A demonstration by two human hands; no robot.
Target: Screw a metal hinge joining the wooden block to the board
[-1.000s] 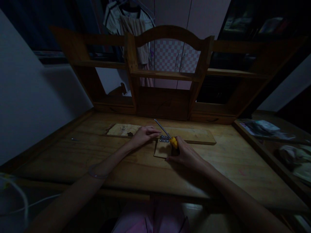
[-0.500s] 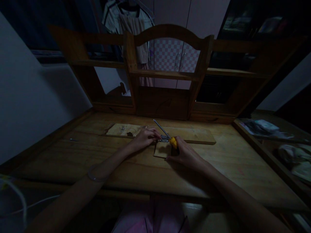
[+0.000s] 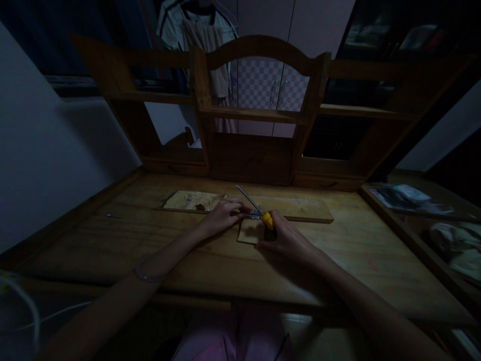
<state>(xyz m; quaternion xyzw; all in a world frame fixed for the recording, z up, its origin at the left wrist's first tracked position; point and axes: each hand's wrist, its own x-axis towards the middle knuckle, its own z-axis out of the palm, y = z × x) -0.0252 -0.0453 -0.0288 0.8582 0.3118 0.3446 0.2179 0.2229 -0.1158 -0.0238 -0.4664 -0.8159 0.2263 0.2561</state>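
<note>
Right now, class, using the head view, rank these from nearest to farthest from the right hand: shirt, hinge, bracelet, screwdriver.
1. Screwdriver, held in the right hand.
2. Hinge, just to its left, by the left hand.
3. Bracelet, farther left, around the left arm.
4. Shirt, hanging beyond the shelves.

The room is only dimly lit. An open wooden hutch (image 3: 255,115), topped at its middle by an arched rail (image 3: 259,43), is set along the far edge of the desk (image 3: 361,260). Beyond it, a pale pink wardrobe (image 3: 263,20) with checkered panels (image 3: 255,82) can be seen. The left side is bounded by a plain wall (image 3: 33,135) and a dark blue curtain (image 3: 71,35); at the right, a dark cabinet (image 3: 361,60) is half lost in shadow.
</note>
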